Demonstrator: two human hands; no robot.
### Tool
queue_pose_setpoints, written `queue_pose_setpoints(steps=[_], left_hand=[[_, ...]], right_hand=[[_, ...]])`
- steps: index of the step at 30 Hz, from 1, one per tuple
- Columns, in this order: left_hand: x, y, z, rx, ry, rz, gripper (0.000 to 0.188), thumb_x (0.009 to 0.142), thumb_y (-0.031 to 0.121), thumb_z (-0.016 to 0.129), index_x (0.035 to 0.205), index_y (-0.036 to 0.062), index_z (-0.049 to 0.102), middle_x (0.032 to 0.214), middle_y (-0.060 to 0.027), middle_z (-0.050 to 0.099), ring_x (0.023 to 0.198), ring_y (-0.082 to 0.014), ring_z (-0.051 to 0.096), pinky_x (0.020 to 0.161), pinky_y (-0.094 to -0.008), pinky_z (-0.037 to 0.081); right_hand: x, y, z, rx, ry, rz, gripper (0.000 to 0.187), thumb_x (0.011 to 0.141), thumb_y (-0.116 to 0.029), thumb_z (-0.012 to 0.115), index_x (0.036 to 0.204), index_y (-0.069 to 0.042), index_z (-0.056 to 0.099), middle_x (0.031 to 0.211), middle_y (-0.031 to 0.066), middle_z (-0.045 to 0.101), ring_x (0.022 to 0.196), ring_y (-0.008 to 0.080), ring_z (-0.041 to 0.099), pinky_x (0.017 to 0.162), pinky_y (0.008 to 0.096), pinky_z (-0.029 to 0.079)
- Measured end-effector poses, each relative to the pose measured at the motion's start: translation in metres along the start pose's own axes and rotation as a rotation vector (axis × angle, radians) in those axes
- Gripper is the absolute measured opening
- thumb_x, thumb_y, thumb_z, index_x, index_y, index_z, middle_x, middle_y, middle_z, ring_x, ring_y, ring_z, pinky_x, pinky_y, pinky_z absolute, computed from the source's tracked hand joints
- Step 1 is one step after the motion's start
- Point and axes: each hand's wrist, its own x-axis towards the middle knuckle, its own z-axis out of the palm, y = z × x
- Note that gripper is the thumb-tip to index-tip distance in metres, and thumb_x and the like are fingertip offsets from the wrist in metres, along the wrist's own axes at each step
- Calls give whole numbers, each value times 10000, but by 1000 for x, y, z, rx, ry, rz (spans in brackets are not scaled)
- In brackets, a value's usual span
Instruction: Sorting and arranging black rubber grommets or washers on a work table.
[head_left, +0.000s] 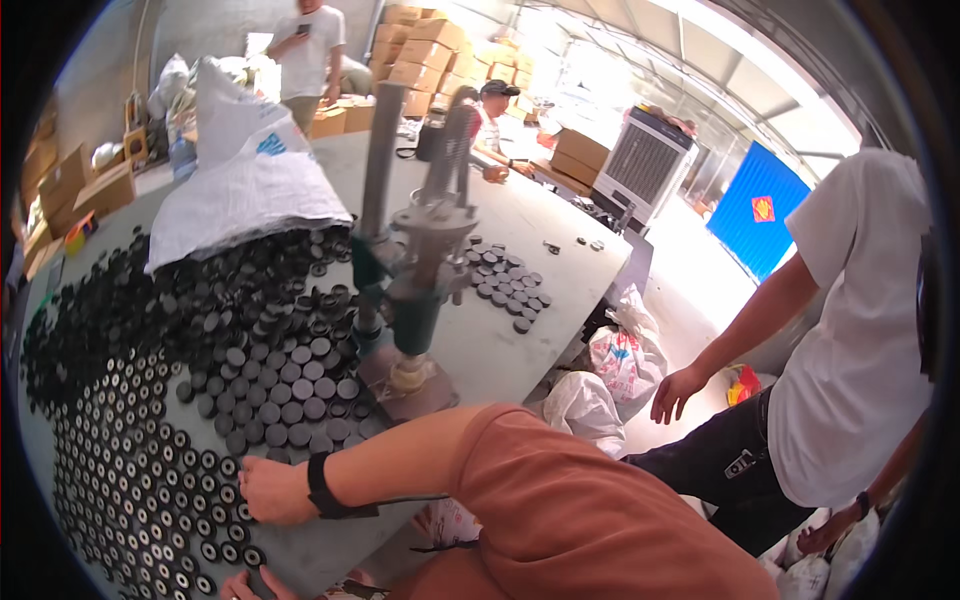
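My right hand (277,491), with a black band at the wrist, reaches over the table to the edge of a field of round black pieces with pale centres (165,470). Its fingers are curled down at these pieces; whatever they hold is hidden. At the lower edge my left hand (254,585) shows only in part, its fingers apart and nothing seen in them, close to the nearest black pieces. Plain dark discs (285,395) lie in a flat group just beyond my right hand. Behind them spreads a heap of loose black parts (200,290).
A green and metal press (415,300) stands on the grey table (510,370). A white woven sack (245,205) rests on the heap; more discs (505,285) lie right of the press. A person in a white shirt (850,330) stands at right, near white sacks (625,355). Two others are farther back.
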Motion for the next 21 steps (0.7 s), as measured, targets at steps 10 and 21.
queue_pose_setpoints(steps=[10, 21], left_hand=[[2, 18, -15, 272, 110, 45, 311, 744, 355, 651, 780, 49, 609, 750, -123, 568, 646, -286, 546, 581, -393, 451], [4, 12, -4, 38, 95, 34, 196, 682, 130, 649, 805, 26, 538, 826, -123, 533, 798, -311, 514, 699, -400, 411]], right_hand=[[-8, -5, -9, 173, -41, 122, 224, 654, -188, 568, 808, -59, 665, 1077, 235, 565, 899, 228, 578, 752, 381, 388], [-5, 11, -26, 177, -21, 192, 118, 687, -156, 583, 758, -100, 658, 812, 82, 614, 828, 244, 581, 694, 365, 402]])
